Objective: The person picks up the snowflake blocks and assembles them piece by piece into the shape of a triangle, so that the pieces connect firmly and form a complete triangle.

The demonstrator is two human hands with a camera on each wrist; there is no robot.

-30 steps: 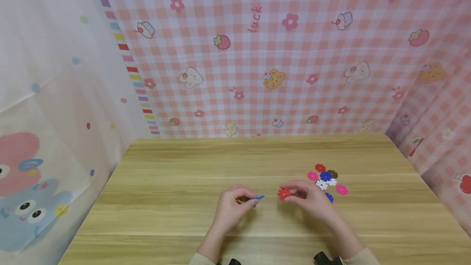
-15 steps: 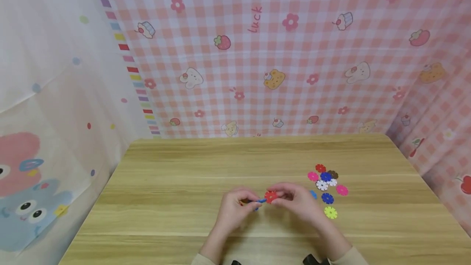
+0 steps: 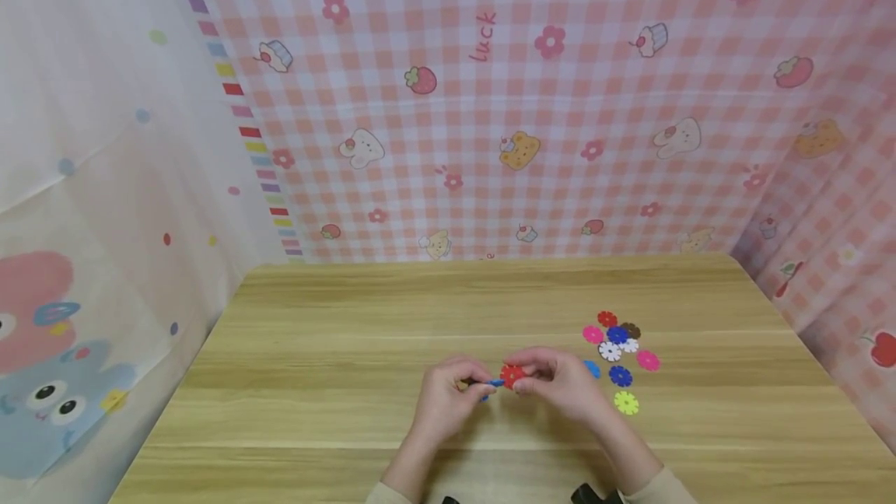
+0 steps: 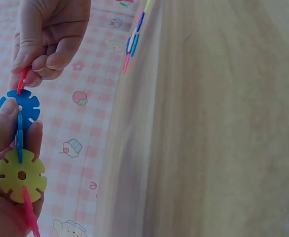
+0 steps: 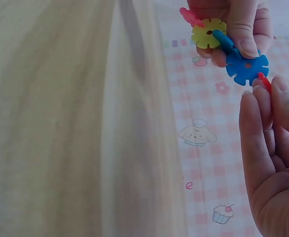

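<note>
My left hand [image 3: 448, 395] pinches a blue notched disc [image 4: 28, 109] between thumb and fingers. That disc is part of a chain of interlocking discs: a darker blue disc [image 4: 20, 138], a yellow disc [image 4: 33, 174] and a pink disc [image 4: 30, 217] trail back along the palm. In my right hand [image 3: 563, 383] a red notched disc [image 3: 512, 376] is pinched between thumb and fingertips. Its edge meets the rim of the blue disc in both wrist views; how deep it sits in the slot I cannot tell. Both hands are above the table.
Right of my hands, loose notched discs lie on the wooden table [image 3: 315, 348]: a yellow-green disc [image 3: 626, 403], a dark blue disc [image 3: 620, 376], a pink disc [image 3: 648, 360], a white disc [image 3: 610, 351] and several others. A checked pink curtain [image 3: 483, 99] hangs behind the table.
My right hand has moved left with the red disc until it meets the blue disc in my left hand. More loose discs on the right have come into sight.
</note>
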